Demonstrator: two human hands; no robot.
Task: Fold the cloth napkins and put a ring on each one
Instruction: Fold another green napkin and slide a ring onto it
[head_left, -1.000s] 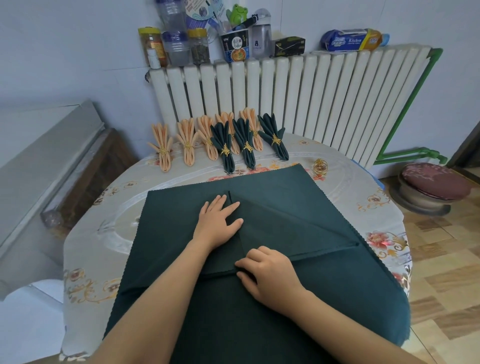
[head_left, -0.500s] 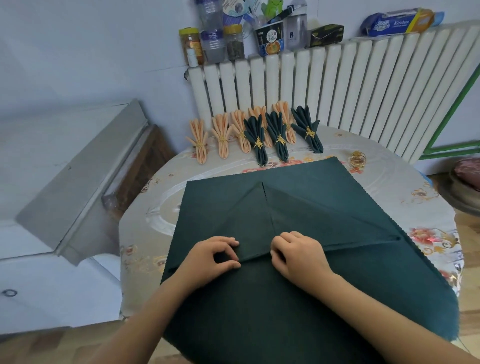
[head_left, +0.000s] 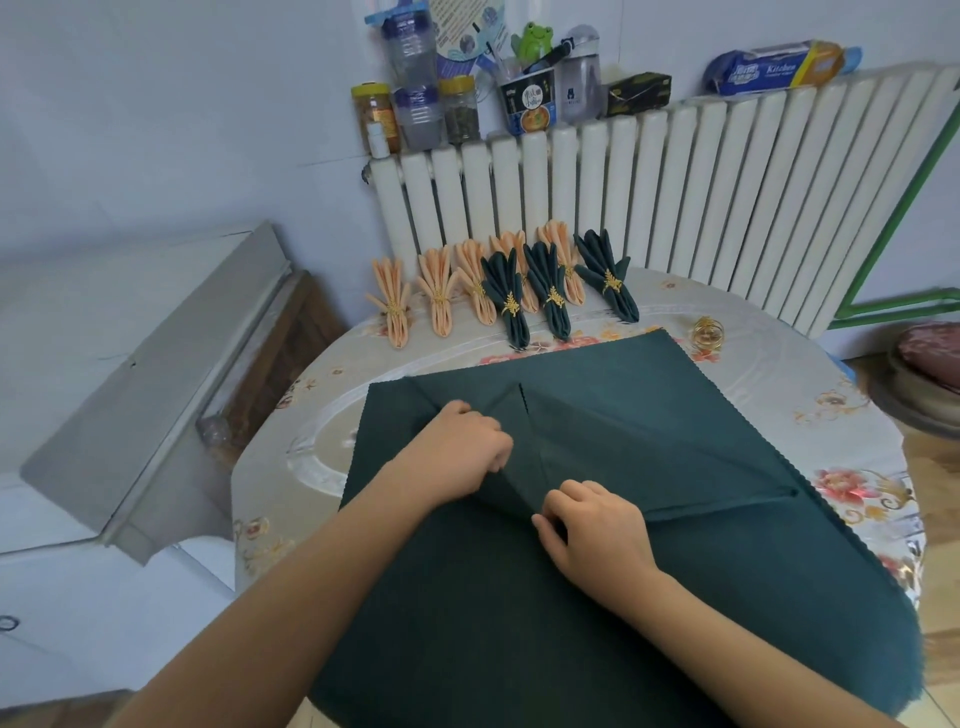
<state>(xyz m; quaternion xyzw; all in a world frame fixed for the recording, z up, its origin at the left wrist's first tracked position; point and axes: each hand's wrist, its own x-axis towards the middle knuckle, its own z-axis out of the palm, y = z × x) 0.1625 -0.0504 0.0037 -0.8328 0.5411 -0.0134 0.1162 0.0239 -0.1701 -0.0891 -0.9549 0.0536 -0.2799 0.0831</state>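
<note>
Working from the left, the left hand (head_left: 457, 447) pinches a raised pleat of the large dark green cloth napkin (head_left: 649, 441), which lies spread over the round table with the floral plastic cover (head_left: 857, 415), its near side hanging off the front edge. Just beside it, the right hand (head_left: 597, 530) has its fingers curled round the near end of the same fold. To do this pleat well, both hands should probably draw equal widths and press each crease flat before gathering the next (uneven pleats would fan badly). Further right, a loose gold wire napkin ring (head_left: 707, 332) waits near the cloth's far corner; the finished ringed napkins (head_left: 550, 291) stand behind.
</note>
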